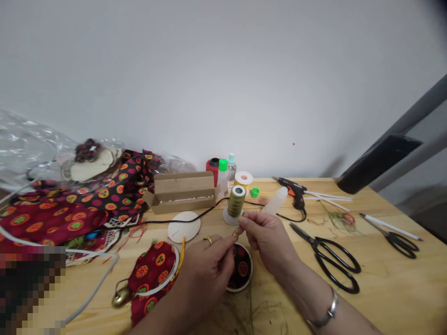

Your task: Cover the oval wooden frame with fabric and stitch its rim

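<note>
- Here, counted: two pairs of scissors, one large pair and one small pair, at right; one glue gun, right of centre; one olive thread cone, centre.
- Lies at lower centre, just below the fingertips: one dark patterned disc.
- Left hand, right hand: pinched, tips meeting; cannot tell on what.
- Disc partly hidden behind left hand; left forearm cut off at bottom.

Black fabric disc, red motifs

The left hand wears a gold-coloured ring — the right wrist, a silvery bangle.
</note>
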Tool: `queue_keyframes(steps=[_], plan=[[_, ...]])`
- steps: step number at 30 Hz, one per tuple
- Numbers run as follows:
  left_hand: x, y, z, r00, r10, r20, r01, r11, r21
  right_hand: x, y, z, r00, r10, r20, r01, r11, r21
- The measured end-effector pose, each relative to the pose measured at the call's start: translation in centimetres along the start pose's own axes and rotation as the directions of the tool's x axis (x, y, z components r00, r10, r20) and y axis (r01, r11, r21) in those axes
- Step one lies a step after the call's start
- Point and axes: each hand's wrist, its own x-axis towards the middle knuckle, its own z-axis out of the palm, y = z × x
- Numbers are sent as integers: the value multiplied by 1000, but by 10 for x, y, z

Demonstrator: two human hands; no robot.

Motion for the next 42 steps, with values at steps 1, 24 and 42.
queue_keyframes(steps=[1,24,42], plan=[[-1,-1,1,1000,28,-7,-28,999,39,0,1,0,1000,-1,3,1,1000,5],[22,-22,-36,880,-99,-465,251,927,278,6,-17,-17,997,29,71,-31,999,20],[9,9,-24,962,-257,-89,174,833,-525,0,-10,-9,988,73,134,-60,993,-97]])
